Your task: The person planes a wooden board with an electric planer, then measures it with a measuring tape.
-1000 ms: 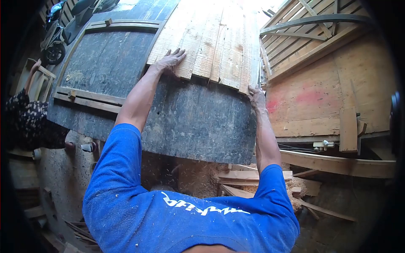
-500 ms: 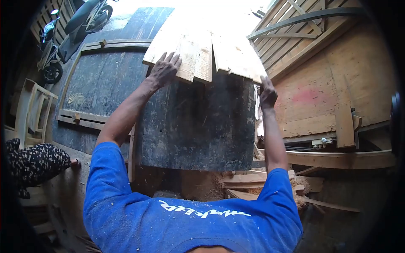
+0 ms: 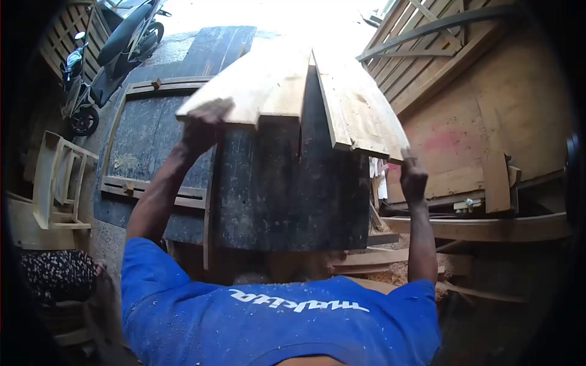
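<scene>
Pale wooden boards lie side by side on the dark worktable (image 3: 274, 213), with a narrow wedge-shaped gap between the left boards (image 3: 268, 88) and the right boards (image 3: 360, 113). My left hand (image 3: 209, 116), smeared by motion, is at the near left corner of the left boards, its fingers over their top. At the near right corner of the right boards, my right hand (image 3: 414, 171) has its fingers closed round the outer edge.
A framed dark panel (image 3: 146, 137) lies at the left, with a small wooden frame (image 3: 61, 183) and parked motorbikes (image 3: 116, 61) beyond. Plywood (image 3: 458, 134) and slats stand at the right. Offcuts (image 3: 366, 259) lie below; patterned cloth (image 3: 58, 274) shows at lower left.
Both groups of boards have come nearer to me and spread apart at their near ends. My left hand moved left and nearer; my right hand moved right and nearer.
</scene>
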The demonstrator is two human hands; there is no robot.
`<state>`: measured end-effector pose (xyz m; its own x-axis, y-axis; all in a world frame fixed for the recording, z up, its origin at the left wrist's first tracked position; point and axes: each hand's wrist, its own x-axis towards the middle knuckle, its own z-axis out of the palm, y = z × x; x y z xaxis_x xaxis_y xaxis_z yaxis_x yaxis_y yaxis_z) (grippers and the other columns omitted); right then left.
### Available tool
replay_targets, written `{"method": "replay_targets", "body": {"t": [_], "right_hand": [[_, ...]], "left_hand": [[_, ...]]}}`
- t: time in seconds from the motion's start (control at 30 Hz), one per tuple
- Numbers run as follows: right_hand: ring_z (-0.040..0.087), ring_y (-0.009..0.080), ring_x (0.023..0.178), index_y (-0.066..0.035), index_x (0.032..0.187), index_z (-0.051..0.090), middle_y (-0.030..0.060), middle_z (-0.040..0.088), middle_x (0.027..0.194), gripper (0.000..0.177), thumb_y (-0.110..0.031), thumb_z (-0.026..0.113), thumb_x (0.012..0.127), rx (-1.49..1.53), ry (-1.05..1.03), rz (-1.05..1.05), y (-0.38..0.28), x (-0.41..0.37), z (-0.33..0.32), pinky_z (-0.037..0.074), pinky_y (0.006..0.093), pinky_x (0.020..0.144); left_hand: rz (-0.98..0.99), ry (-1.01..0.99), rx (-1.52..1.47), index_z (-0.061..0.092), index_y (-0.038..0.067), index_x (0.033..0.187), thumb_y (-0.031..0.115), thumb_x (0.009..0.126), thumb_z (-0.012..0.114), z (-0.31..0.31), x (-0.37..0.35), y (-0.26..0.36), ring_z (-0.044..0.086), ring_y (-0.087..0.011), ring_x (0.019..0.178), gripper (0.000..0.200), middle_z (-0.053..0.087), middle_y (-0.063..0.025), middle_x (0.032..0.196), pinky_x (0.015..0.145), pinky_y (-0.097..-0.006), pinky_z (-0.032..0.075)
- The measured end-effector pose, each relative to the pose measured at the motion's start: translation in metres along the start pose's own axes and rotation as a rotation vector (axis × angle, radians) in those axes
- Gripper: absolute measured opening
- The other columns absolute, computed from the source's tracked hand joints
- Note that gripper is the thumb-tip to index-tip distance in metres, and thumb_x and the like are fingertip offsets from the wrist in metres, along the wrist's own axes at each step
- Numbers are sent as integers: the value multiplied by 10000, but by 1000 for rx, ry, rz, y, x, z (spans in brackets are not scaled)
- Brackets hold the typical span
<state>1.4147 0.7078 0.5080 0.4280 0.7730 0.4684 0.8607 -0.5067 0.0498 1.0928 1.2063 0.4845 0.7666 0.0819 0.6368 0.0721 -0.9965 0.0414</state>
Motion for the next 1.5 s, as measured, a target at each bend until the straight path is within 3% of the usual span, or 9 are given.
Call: {"method": "replay_targets", "body": {"t": [0.57,0.7,0.77,0.9,1.0,1.03,1.23,1.3,1.5], "right_hand": [[682,401,1132,-63,1179,715,247,672,1259,307,-51,673,875,298,-114,208,-45,-310,-50,566,478,933],[610,375,1241,-64,1249,674,198,639,1330,407,-27,641,845,516,-248,306,-52,-369,-9,506,482,1036],[605,365,1237,-63,1271,657,180,634,1339,438,-19,636,836,519,-241,276,-37,-368,-3,498,475,1048],[639,350,1155,-37,1225,649,168,656,1294,415,-12,642,811,695,-310,207,-4,-357,-4,526,471,1006],[653,363,1100,-48,1226,645,165,682,1219,402,-1,631,827,665,-98,171,41,-365,12,505,498,1014],[649,383,1090,-59,1237,641,194,686,1160,374,-36,603,865,569,-64,259,70,-369,18,497,504,1013],[579,390,1268,62,1342,526,289,588,1352,435,-144,558,960,277,247,1040,345,-384,50,454,431,1086],[519,391,1340,55,1406,474,325,495,1444,509,-120,527,930,619,330,1335,454,-407,103,419,424,1128],[438,427,1387,49,1527,240,364,369,1496,728,-139,510,878,500,504,1861,466,-336,61,389,462,1158]], "left_hand": [[-723,172,255,721,57,1206,304,946,732,-214,-22,245,750,-307,991,358,755,-160,1109,851,-385,582],[-872,77,484,714,52,1227,294,949,727,-215,-85,223,735,-313,1023,368,729,-196,1165,856,-396,578],[-288,-77,797,703,38,1243,320,931,745,-223,-95,202,702,-340,1090,423,684,-244,1237,885,-424,560],[-941,272,63,634,39,1351,323,904,780,-224,-74,215,666,-372,1107,550,657,-251,1285,957,-445,526],[-608,4,377,545,53,1457,258,905,786,-236,-145,158,655,-285,1119,636,638,-217,1326,965,-435,529],[-693,125,194,514,263,1505,143,930,729,-234,-152,147,671,-324,1114,626,594,-225,1378,940,-435,551],[-267,-248,970,582,36,1418,322,976,698,-247,-161,171,683,-270,1034,539,662,-175,1294,819,-395,570],[-1222,217,193,654,-75,1271,465,927,738,-222,-105,243,663,-224,956,646,709,-141,1180,764,-367,550],[-1223,312,21,690,-57,1224,453,884,793,-207,-134,252,622,-202,993,622,707,-105,1139,834,-355,515]]}}
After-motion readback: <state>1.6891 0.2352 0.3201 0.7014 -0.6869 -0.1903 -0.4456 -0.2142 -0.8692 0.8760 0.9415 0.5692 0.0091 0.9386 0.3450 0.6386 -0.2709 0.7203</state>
